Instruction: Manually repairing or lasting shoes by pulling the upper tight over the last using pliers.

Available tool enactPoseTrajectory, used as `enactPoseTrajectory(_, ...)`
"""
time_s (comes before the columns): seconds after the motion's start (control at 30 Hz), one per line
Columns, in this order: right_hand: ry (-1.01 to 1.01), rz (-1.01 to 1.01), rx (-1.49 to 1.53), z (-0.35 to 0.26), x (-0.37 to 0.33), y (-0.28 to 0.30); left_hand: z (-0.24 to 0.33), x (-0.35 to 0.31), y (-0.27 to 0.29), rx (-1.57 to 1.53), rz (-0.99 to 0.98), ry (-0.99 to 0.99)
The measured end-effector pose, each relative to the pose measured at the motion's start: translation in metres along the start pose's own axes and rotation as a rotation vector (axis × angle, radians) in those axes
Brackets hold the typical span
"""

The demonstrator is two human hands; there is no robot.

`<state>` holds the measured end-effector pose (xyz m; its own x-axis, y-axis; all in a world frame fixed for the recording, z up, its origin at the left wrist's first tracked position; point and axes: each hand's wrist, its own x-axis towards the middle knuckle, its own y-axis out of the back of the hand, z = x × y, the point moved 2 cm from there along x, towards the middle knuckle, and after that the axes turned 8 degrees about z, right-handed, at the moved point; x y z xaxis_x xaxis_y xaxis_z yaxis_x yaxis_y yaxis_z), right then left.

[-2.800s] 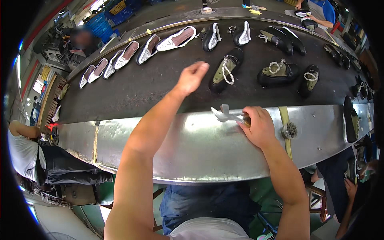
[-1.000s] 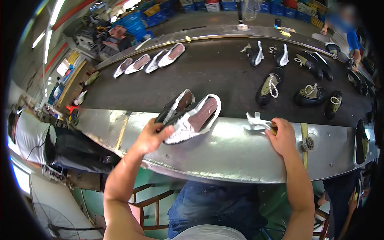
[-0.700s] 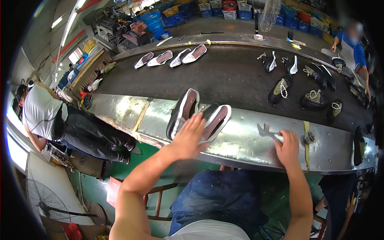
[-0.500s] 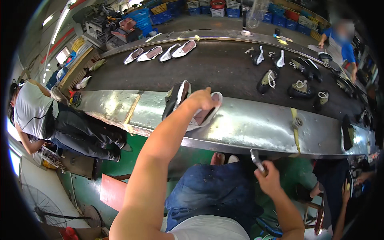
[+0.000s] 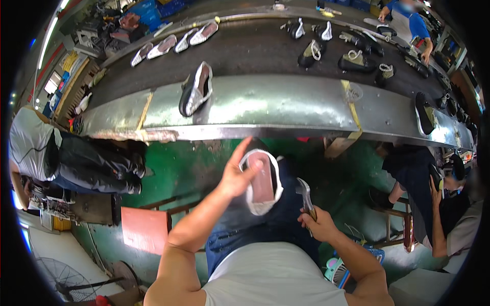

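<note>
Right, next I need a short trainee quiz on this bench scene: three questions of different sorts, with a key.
1. Multiple choice: what is in the person's right hand?
a) a brush
b) a metal-headed tool
c) a roll of tape

2. True or false: the person's left hand is empty.

3. Count: how many white-edged shoes form the row at the far left of the dark work surface?

Key:
1. b
2. False; it grips a shoe with a pinkish insole.
3. Four
</note>
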<state>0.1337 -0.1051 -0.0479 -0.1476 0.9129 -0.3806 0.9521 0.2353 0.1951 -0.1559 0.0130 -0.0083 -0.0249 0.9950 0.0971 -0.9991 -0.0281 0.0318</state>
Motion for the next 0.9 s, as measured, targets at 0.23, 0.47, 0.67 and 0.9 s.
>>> enactPoseTrajectory(0.23, 0.07, -0.261, -0.116, -0.004, 0.003, -0.024, -0.068, -0.064, -0.015, -0.121, -0.172, 0.306)
enactPoseTrajectory(0.47, -0.011, -0.447, 0.021, -0.013, 0.03, -0.035, -0.087, -0.067, -0.007, -0.147, -0.159, 0.222)
enactPoseTrajectory(0.67, -0.139, -0.408, 0.043, -0.028, 0.042, -0.039, -0.092, -0.061, -0.01, -0.139, -0.067, 0.217)
enactPoseTrajectory(0.9, 0.715, 0.128, -0.53, 0.024, 0.094, -0.066, -0.127, -0.045, 0.004, -0.261, 0.011, 0.191)
